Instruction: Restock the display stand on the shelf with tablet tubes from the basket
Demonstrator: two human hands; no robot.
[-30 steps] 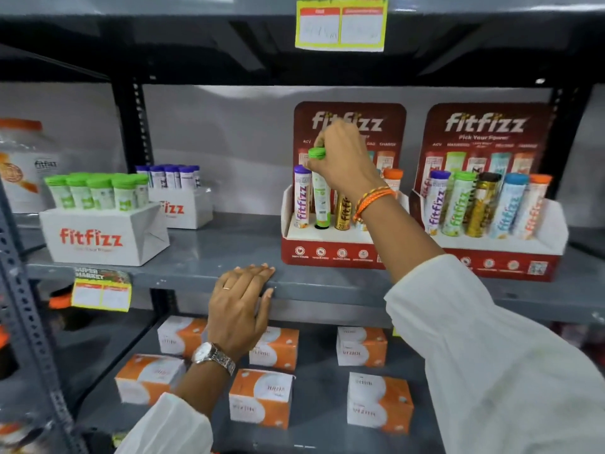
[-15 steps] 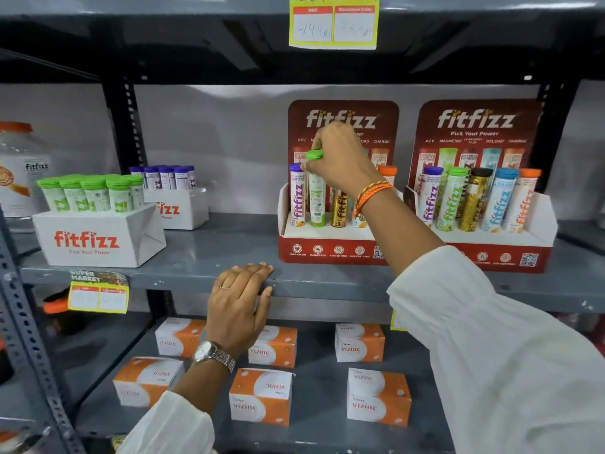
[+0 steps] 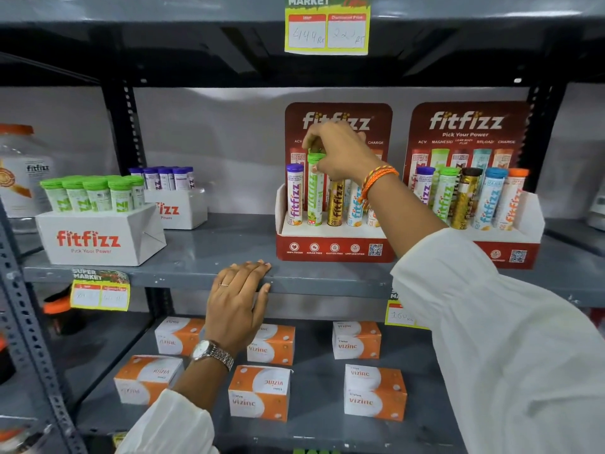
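Observation:
A red display stand (image 3: 330,247) sits on the grey middle shelf (image 3: 209,253). In its front row stand a purple-capped tube (image 3: 294,194), a green-capped tube (image 3: 315,194), a gold tube (image 3: 336,204) and a blue-lettered tube (image 3: 355,204). My right hand (image 3: 340,152) pinches the green cap from above; the green-capped tube stands upright in its slot. My left hand (image 3: 239,299) lies flat on the shelf's front edge, holding nothing. The basket is out of sight.
A second, full red stand (image 3: 520,253) is to the right. At left a white box of green-capped tubes (image 3: 98,237) and behind it a white box of purple-capped tubes (image 3: 183,208). Orange-and-white boxes (image 3: 258,391) fill the lower shelf. Price tags (image 3: 327,31) hang from the shelf edges.
The green-capped tube has sunk deeper into its slot under my right hand. My left hand has stayed on the shelf edge. The view has shifted slightly.

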